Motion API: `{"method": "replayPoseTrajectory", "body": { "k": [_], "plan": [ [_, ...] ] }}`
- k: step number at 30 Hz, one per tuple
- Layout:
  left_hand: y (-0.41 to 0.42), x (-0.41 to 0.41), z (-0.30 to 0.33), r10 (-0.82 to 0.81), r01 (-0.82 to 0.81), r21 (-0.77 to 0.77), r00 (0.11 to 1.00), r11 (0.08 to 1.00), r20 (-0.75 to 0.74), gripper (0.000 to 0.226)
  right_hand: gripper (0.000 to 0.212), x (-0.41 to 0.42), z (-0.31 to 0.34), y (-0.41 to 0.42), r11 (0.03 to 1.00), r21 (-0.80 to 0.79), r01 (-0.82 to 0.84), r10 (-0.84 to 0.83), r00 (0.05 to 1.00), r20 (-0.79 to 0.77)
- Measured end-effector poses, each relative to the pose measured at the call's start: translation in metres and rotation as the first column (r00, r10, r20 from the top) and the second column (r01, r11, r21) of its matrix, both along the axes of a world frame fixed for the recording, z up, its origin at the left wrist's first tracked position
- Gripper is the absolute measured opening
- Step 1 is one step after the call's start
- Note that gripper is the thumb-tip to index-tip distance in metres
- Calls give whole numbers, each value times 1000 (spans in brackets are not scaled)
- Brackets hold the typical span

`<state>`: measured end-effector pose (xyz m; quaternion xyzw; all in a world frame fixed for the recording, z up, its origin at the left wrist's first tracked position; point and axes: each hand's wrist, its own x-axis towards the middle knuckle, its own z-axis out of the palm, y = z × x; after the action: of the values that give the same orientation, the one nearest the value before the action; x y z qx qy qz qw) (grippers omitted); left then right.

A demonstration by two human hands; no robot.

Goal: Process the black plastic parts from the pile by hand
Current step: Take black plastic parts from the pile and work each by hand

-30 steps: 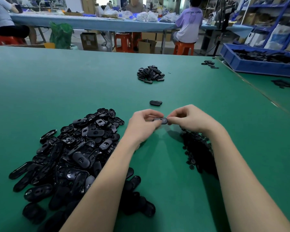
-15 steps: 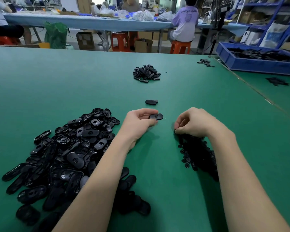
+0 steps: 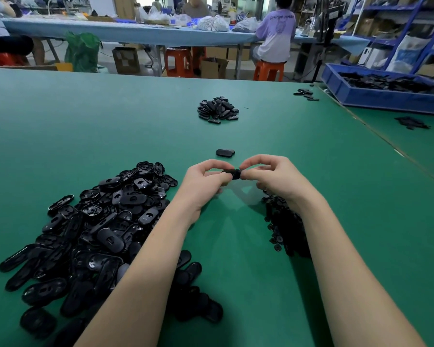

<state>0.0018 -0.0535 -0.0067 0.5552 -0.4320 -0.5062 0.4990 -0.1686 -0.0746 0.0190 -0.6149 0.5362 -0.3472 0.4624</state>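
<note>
Where the two hands meet above the green table (image 3: 311, 171), the left hand (image 3: 206, 181) and the right hand (image 3: 273, 176) pinch one black plastic part (image 3: 232, 173) between them, each with fingers and thumb curled round its own end, so that only a short dark stretch of it shows. The part is held just clear of the tabletop, near the middle of the view.

Just beyond the hands lies a single black part (image 3: 224, 153), flat on the table. Under the right wrist and forearm sits a heap of small black pieces (image 3: 283, 226), partly hidden by the arm. To the left of the left forearm spreads the big pile of oval black parts (image 3: 98, 221), some reaching under the arm.

Farther back a small pile of parts (image 3: 217, 111) rests mid-table, and a few more (image 3: 306, 93) lie near a blue bin (image 3: 386, 96) holding black parts at the far right.
</note>
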Motion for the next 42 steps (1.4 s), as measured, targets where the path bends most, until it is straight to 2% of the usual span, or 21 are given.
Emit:
{"method": "replayPoseTrajectory", "body": {
  "k": [4,9,15,21,27,31,37,42],
  "plan": [
    [-1,-1,1,31,-30,25,998,999,-56,16,8,1,2,0,999,24,30,-31,999,19],
    [-1,1,1,23,-26,-12,969,1000,-245,20,4,-1,2,0,998,58,-5,3,999,36],
    [-1,0,1,-2,0,-24,996,1000,-86,13,3,7,-2,-2,996,70,62,-62,998,9],
    [-1,0,2,-35,28,-51,989,998,-141,27,4,7,-2,-3,992,47,113,-114,993,16],
    [0,0,-1,-19,7,-70,985,998,-169,13,7,10,-4,-4,991,-56,120,-123,991,-49],
    [-1,3,-1,16,-21,-75,997,997,-73,13,4,12,-2,-6,988,-107,113,-121,990,-70],
    [1,2,1,35,-49,-104,991,993,-130,15,1,10,2,-5,995,-91,26,-38,991,-129],
    [2,1,2,5,-23,-117,989,993,-149,17,5,10,0,-5,986,-155,58,-85,982,-169]
  ]
}}
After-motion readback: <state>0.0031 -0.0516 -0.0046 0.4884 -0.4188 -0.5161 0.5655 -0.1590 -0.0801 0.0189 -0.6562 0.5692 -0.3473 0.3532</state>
